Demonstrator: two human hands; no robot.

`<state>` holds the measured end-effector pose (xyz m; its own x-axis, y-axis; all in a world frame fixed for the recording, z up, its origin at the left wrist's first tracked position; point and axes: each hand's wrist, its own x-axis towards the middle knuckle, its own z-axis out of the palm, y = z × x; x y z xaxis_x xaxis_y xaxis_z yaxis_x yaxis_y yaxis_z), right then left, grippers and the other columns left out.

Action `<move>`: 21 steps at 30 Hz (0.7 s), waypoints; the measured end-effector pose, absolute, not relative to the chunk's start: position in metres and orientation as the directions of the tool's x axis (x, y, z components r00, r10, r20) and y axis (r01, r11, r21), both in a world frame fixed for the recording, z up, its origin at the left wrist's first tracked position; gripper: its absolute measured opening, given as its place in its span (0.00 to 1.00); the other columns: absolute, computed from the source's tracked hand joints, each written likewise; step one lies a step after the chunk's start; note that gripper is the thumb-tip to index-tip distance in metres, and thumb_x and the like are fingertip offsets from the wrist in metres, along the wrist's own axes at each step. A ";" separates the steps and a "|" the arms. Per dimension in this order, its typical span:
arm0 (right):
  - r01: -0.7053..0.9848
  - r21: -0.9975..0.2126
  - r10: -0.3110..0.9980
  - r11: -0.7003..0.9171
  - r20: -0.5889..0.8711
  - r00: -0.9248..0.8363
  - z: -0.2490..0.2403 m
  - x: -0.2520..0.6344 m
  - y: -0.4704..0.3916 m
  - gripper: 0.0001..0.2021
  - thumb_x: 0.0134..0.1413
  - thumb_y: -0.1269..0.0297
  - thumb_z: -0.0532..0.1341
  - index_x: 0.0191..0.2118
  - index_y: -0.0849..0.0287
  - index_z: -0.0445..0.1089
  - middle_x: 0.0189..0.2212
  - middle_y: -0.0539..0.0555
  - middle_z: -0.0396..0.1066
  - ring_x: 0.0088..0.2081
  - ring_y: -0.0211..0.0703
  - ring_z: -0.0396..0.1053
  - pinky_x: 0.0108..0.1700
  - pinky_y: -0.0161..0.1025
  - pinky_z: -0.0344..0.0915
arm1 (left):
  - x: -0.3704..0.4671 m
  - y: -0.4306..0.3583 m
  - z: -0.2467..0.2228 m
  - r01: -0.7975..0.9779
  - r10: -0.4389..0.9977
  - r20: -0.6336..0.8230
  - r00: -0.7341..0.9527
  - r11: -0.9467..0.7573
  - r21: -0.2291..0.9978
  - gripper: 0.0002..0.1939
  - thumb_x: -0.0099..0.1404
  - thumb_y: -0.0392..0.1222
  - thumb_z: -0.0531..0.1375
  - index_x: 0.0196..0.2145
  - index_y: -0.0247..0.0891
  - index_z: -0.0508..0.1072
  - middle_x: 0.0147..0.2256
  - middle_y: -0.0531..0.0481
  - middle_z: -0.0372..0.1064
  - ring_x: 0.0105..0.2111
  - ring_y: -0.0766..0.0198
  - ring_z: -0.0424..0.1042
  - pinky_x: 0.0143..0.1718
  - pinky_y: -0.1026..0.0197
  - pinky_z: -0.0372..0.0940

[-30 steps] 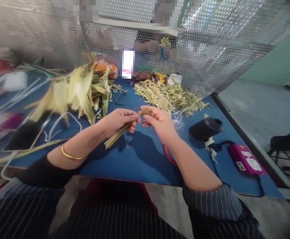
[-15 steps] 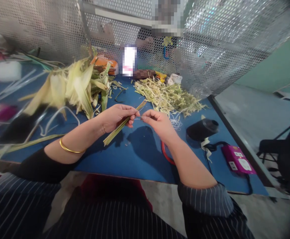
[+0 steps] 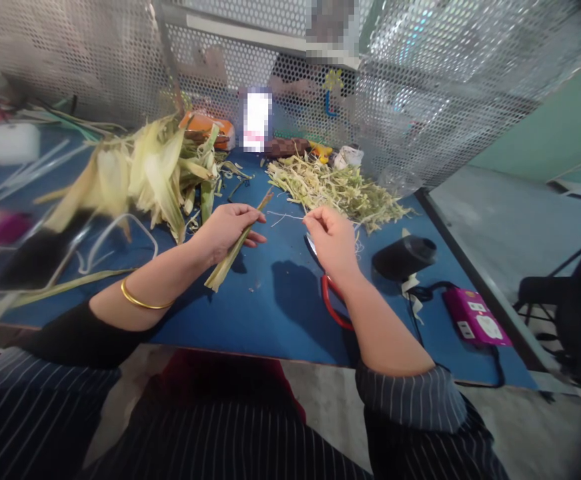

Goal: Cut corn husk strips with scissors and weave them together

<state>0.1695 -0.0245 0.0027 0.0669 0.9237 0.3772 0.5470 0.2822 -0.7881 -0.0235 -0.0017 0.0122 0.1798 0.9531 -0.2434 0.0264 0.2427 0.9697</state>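
Note:
My left hand (image 3: 235,230) holds a folded strip of dried husk (image 3: 228,263) between thumb and fingers; the strip slants from lower left to upper right. To its right, my right hand (image 3: 330,243) pinches a thin white thread (image 3: 288,215), whose loose end points toward my left hand. A gap separates the two hands. Scissors with red handles (image 3: 331,303) lie on the blue table (image 3: 250,327), partly under my right hand and wrist. More white thread lies just right of my right hand.
Large pale husks (image 3: 155,167) are heaped at the back left, and shredded husk pieces (image 3: 340,190) at the back right. A black cylinder (image 3: 404,259) and a magenta box (image 3: 476,317) stand at the right. A lit phone (image 3: 256,120) leans at the back by a perforated metal screen (image 3: 290,70).
My right hand has moved right, away from my left hand, with the thread in its pinch. My left hand has shifted slightly left with the husk strip. More of the scissors shows.

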 end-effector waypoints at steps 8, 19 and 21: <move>0.617 -0.657 0.898 0.433 0.370 -0.236 0.001 0.163 -0.031 0.06 0.56 0.65 0.54 0.29 0.58 0.65 0.20 0.46 0.61 0.22 0.34 0.54 0.28 0.35 0.51 | -0.013 -0.012 0.009 -0.051 0.912 -0.159 0.378 0.192 0.980 0.07 0.64 0.41 0.57 0.31 0.35 0.69 0.25 0.51 0.70 0.22 0.69 0.73 0.23 0.69 0.65; 0.648 -0.640 0.900 0.414 0.395 -0.185 0.004 0.167 -0.030 0.06 0.55 0.64 0.57 0.29 0.58 0.67 0.19 0.46 0.60 0.22 0.34 0.54 0.28 0.35 0.52 | -0.013 -0.009 0.003 -0.153 0.931 -0.161 0.328 0.221 0.963 0.06 0.61 0.38 0.61 0.31 0.31 0.74 0.21 0.54 0.65 0.18 0.73 0.66 0.25 0.67 0.66; 0.662 -0.618 0.891 0.424 0.415 -0.184 0.005 0.168 -0.031 0.06 0.56 0.64 0.57 0.30 0.58 0.67 0.21 0.47 0.62 0.23 0.35 0.56 0.30 0.35 0.53 | -0.013 -0.009 0.003 -0.093 0.947 -0.145 0.287 0.178 0.980 0.07 0.58 0.40 0.63 0.31 0.31 0.75 0.21 0.53 0.66 0.18 0.73 0.66 0.24 0.67 0.66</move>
